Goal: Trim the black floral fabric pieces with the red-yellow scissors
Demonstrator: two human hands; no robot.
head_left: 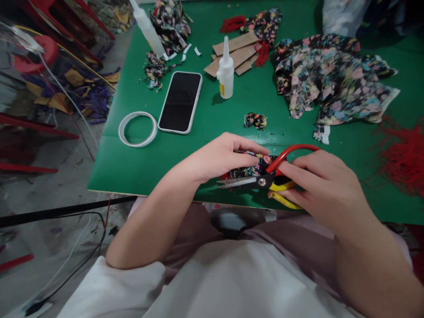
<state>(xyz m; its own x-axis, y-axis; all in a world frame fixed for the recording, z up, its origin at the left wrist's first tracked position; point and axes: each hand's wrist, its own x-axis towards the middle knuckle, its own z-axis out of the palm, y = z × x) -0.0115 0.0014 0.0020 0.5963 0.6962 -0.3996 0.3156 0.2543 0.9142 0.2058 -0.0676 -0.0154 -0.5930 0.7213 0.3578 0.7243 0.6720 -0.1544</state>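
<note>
My right hand (321,181) is closed around scissors (261,181) with one red and one yellow handle. Their blades point left, close to the table's front edge. Just behind the blades lies a flat, black floral fabric piece (247,170), with a bit of red at its left end. My left hand (228,154) grips this piece between thumb and fingers. The right fingertips are by its right end, partly covered by the red handle; whether they touch it I cannot tell. A small floral fabric bundle (255,120) sits on the table beyond my hands.
On the green table (179,163) are a tape roll (122,128), a phone (180,101), a glue bottle (226,75) and another bottle (147,31). Brown card strips (243,65), floral cloth (318,79) and red threads (406,157) lie farther out. Cables and scraps litter the floor.
</note>
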